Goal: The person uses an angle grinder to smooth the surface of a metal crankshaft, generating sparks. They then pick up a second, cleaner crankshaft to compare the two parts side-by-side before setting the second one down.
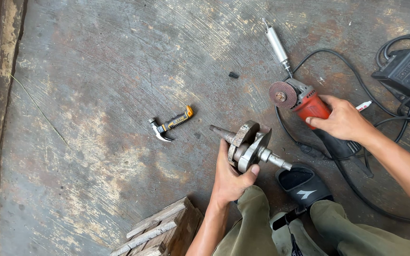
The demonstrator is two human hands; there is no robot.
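My left hand (229, 176) grips a metal crankshaft (249, 145) by its two round webs, holding it just above the concrete floor with its shafts pointing left and right. My right hand (341, 119) holds a red angle grinder (304, 102) by its body. The grinder's worn reddish disc (282, 95) faces up, a short way above and right of the crankshaft, not touching it. My knees in olive trousers and a black sandal (303, 184) sit below the crankshaft.
A small claw hammer (169, 125) with a black and yellow handle lies left of the crankshaft. A silver rod-shaped tool (277, 45) lies at the top. A black foot pedal (404, 68) and black cables (338, 57) are at the right. Wooden slats (160, 230) sit at bottom centre.
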